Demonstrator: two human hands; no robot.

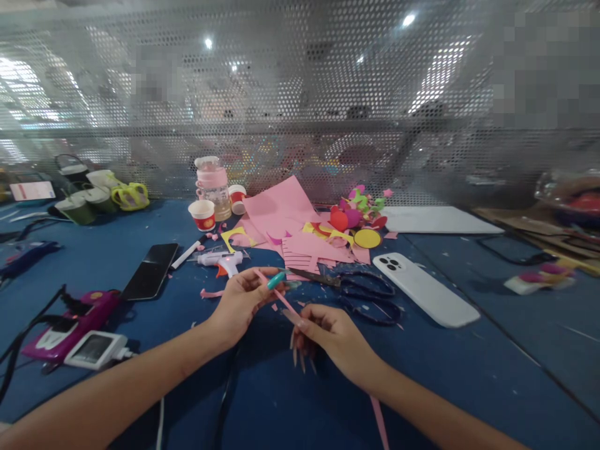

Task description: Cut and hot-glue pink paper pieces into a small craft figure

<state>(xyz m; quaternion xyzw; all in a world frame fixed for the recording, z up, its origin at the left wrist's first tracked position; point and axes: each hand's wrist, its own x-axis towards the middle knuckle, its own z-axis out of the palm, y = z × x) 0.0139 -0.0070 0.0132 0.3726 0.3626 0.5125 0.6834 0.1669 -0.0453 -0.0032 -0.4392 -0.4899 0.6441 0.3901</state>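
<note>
While a narrow pink strip (285, 301) is being pinched near one end by the left hand (240, 304), another part is being gripped by the right hand (336, 339), over a blue table (281, 412). Beyond, scissors (336, 282) are lying between pink paper (279, 209) and a white phone (429, 292).

The left hand (238, 306) and right hand (337, 340) pinch a pink strip (286, 303) near scissors (334, 281) on a blue table (272, 400).
</note>
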